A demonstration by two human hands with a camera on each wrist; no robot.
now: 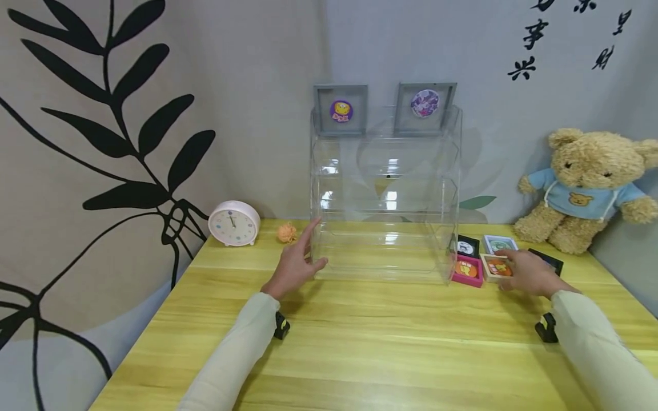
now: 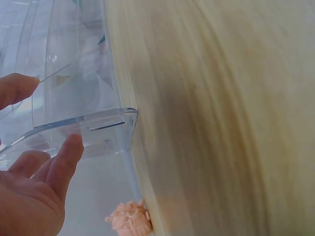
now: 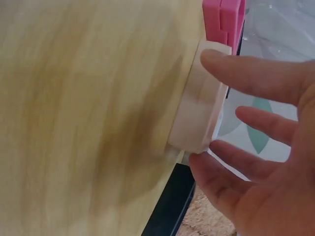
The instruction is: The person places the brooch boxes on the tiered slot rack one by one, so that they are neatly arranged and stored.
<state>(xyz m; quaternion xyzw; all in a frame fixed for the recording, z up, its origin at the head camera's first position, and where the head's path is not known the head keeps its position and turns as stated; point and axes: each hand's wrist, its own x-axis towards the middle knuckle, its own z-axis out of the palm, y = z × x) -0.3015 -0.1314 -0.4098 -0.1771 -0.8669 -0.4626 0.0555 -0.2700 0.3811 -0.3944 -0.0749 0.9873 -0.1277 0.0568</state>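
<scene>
Pale walls (image 1: pixel 262 85) are showing black leaf artwork (image 1: pixel 123 108) at ten o'clock and dark characters (image 1: pixel 536 34) at one o'clock, above a yellow wooden desk (image 1: pixel 370 342). Midway along, a clear tiered rack (image 1: pixel 385 217) is holding two grey frames (image 1: pixel 340 130) at its top. At its eight o'clock edge, the left hand (image 1: pixel 290 267) is touching the side with fingers spread. An orange pompom (image 1: pixel 287 232) is lying at twelve o'clock from that hand, a pink clock (image 1: pixel 234 223) standing at ten.

Fingers parted, the right hand (image 1: pixel 534 275) is touching a cream frame (image 1: pixel 496 268) at nine o'clock; whether they are pinching, I cannot tell. Around that frame, a pink frame (image 1: pixel 466 270) is lying at nine o'clock, a black one (image 1: pixel 468 245) at ten, a whitish one (image 1: pixel 498 244) at twelve. A teddy bear (image 1: pixel 586 191) is sitting at one o'clock from the right hand.
</scene>
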